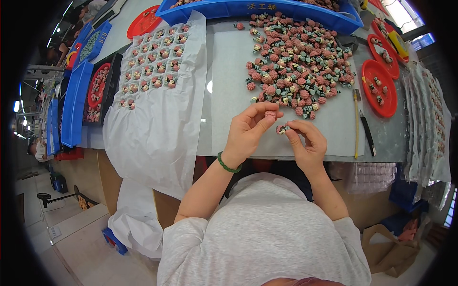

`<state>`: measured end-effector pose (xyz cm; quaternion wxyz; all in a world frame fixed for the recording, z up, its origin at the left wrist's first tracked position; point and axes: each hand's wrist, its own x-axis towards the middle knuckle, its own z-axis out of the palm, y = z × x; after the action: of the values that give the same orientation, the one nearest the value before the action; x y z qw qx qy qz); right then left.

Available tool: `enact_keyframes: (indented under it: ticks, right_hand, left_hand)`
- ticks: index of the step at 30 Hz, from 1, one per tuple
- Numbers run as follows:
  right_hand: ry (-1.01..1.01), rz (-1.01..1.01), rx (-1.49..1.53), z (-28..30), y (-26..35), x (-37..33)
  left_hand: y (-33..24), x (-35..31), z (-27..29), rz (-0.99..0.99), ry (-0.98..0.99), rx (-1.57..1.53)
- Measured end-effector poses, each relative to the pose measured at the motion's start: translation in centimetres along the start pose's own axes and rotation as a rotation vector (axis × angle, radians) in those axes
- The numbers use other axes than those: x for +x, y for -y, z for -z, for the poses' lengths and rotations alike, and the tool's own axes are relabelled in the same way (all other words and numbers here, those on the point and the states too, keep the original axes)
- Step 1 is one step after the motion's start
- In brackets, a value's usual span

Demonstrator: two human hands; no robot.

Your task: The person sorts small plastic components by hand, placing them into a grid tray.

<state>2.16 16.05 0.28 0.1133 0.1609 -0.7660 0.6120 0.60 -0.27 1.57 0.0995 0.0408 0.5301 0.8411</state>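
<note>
My left hand (248,127) pinches a small figurine with a knobbly pink top (270,115) between thumb and fingertips. Close beside it, my right hand (307,143) grips a second little figurine (281,129), its pale face and dark parts showing. Both hands are over the near edge of a white sheet (229,95) on the table. Just beyond them spreads a big loose pile of similar pink, grey-green and cream figurines (298,62). To the left, rows of figurines (155,62) sit in a compartmented tray on white tissue paper (157,128).
A long blue bin (267,16) stands behind the pile. Red plates (389,105) with a few figurines lie at the right, near a yellow stick (356,128) and a dark slim tool (367,133). Filled plastic-wrapped trays (429,124) stand far right. Blue bins (76,105) line the left.
</note>
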Motion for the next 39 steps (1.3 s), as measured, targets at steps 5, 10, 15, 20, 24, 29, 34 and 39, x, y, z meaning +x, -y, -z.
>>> enact_keyframes:
  ticks: [5, 10, 15, 20, 24, 29, 34, 39]
  right_hand:
    - [-0.026, -0.162, 0.226, -1.1, 0.7, 0.6]
    - [-0.076, -0.303, 0.355, -1.7, 0.4, 0.7]
    - [0.006, -0.364, 0.407, -2.1, 0.4, 0.2]
    - [0.113, -0.243, 0.294, -1.9, 0.8, 0.4]
    - [0.079, -0.28, 0.306, -1.3, 0.3, 0.5]
    - [0.066, -0.324, 0.337, -1.9, 0.4, 0.8]
    - [0.088, -0.281, 0.211, -1.9, 0.0, 1.2]
    - [0.214, 0.012, -0.252, -3.4, 0.3, 2.4]
  left_hand:
    - [1.0, -0.4, -0.2, -0.066, -0.009, 0.09]
    - [0.2, -1.3, -0.7, -0.233, -0.046, 0.479]
    - [-1.7, -2.0, 0.6, -0.265, -0.054, 0.701]
    - [-5.2, -2.0, 7.0, -0.442, -0.411, 0.792]
    - [-10.0, -3.0, 17.2, -0.38, -0.832, 1.377]
    - [-9.3, -3.2, 23.5, -0.231, -0.831, 1.554]
    - [-9.0, -2.8, 23.9, -0.36, -0.731, 1.89]
    - [-6.9, -3.0, 24.2, -0.114, -0.767, 2.116]
